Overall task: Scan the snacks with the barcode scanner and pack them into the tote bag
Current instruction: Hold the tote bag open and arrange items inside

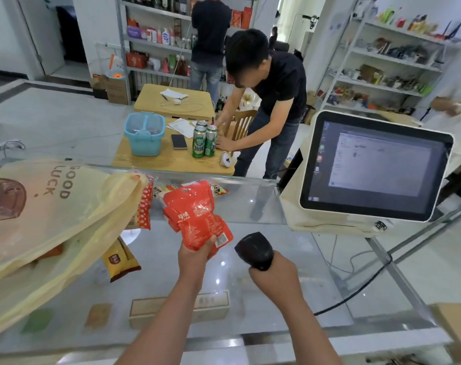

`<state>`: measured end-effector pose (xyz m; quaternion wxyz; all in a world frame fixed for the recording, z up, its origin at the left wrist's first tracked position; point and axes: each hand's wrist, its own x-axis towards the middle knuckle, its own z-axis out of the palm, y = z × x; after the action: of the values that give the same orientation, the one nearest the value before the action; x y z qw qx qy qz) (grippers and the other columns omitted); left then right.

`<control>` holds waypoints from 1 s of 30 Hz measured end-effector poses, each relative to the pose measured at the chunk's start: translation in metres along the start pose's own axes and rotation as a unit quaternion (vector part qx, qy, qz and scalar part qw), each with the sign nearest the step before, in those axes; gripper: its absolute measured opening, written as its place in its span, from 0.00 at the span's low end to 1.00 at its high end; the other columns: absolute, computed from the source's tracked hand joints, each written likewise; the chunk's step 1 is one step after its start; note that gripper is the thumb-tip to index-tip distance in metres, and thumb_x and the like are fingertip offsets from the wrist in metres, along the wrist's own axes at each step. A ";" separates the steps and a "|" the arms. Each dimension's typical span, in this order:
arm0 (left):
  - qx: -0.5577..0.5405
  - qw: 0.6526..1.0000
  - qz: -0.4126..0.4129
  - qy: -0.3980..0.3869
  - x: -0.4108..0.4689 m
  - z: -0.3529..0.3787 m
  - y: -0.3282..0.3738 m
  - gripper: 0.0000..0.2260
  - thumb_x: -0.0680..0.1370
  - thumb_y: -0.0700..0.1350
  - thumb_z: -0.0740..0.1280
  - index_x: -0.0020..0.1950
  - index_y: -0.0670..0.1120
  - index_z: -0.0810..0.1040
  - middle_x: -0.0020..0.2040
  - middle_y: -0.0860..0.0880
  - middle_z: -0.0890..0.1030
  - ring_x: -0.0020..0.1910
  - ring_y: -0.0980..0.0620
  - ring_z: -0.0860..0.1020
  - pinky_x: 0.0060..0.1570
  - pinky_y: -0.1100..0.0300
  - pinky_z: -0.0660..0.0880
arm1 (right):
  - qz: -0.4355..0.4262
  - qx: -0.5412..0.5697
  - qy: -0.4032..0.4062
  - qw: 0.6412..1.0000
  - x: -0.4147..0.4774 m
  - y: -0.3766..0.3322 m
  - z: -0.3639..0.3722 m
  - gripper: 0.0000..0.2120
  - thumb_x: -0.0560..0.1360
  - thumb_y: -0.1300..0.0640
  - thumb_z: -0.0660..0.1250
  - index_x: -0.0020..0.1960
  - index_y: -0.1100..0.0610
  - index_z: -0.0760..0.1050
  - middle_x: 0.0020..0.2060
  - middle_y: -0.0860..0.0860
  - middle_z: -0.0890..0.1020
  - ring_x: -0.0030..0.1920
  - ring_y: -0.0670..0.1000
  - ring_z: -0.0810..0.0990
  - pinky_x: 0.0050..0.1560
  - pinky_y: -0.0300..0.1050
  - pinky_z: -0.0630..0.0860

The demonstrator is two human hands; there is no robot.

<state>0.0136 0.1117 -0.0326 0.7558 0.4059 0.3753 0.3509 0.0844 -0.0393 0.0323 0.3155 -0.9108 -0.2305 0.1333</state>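
Observation:
My left hand grips the bottom of a red snack pouch and holds it upright above the glass counter; its barcode label faces right. My right hand grips a black barcode scanner, whose head sits just right of the pouch. The cream tote bag printed "GOOD LUCK" lies on its side at the left, mouth toward the middle. A red-and-white dotted pack sits at the bag's mouth. More snack packs lie behind the pouch. A yellow-brown pack lies under the bag's edge.
A white point-of-sale screen stands at the right on the counter, and the scanner cable runs off to the right. Beyond the counter a person bends over a wooden table holding green cans and a blue basket. Shelves line the back.

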 end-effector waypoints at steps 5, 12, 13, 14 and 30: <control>0.040 0.998 0.030 0.033 0.002 0.001 -0.013 0.17 0.72 0.41 0.75 0.57 0.50 0.76 0.50 0.52 0.82 0.50 0.51 0.81 0.53 0.53 0.77 | 0.012 0.038 -0.017 0.999 -0.003 -0.003 -0.010 0.07 0.67 0.58 0.67 0.37 0.62 0.73 0.29 0.50 0.76 0.30 0.45 0.71 0.28 0.32 0.67; 0.079 0.995 0.060 0.018 0.005 -0.001 -0.017 0.17 0.72 0.45 0.75 0.58 0.53 0.75 0.50 0.55 0.81 0.49 0.57 0.80 0.50 0.60 0.77 | 0.005 0.039 -0.009 0.999 -0.006 -0.010 -0.008 0.05 0.66 0.59 0.68 0.38 0.61 0.75 0.28 0.50 0.76 0.30 0.46 0.71 0.27 0.32 0.66; 0.078 0.995 0.061 0.017 0.005 -0.001 -0.016 0.17 0.72 0.46 0.75 0.58 0.53 0.75 0.50 0.55 0.81 0.49 0.58 0.80 0.49 0.61 0.77 | 0.005 0.036 -0.011 0.999 -0.007 -0.011 -0.008 0.06 0.67 0.58 0.69 0.38 0.61 0.76 0.29 0.52 0.78 0.30 0.47 0.72 0.28 0.33 0.67; 0.077 0.995 0.061 0.017 0.005 -0.002 -0.016 0.17 0.72 0.46 0.75 0.58 0.54 0.74 0.50 0.55 0.81 0.49 0.58 0.80 0.48 0.61 0.77 | 0.004 0.035 -0.011 0.999 -0.008 -0.011 -0.006 0.06 0.67 0.58 0.69 0.39 0.61 0.76 0.31 0.54 0.79 0.31 0.47 0.73 0.28 0.34 0.68; 0.057 0.997 0.053 0.030 0.004 -0.005 -0.020 0.18 0.73 0.47 0.74 0.60 0.52 0.74 0.51 0.55 0.80 0.50 0.56 0.80 0.51 0.59 0.78 | 0.012 0.041 -0.027 0.999 -0.012 -0.011 -0.008 0.06 0.66 0.58 0.68 0.34 0.59 0.73 0.25 0.49 0.74 0.29 0.49 0.73 0.31 0.38 0.70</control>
<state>0.0155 0.1084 -0.0532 0.7001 0.4570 0.3953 0.3804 0.0732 -0.0415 0.0464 0.3442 -0.8959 -0.2227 0.1710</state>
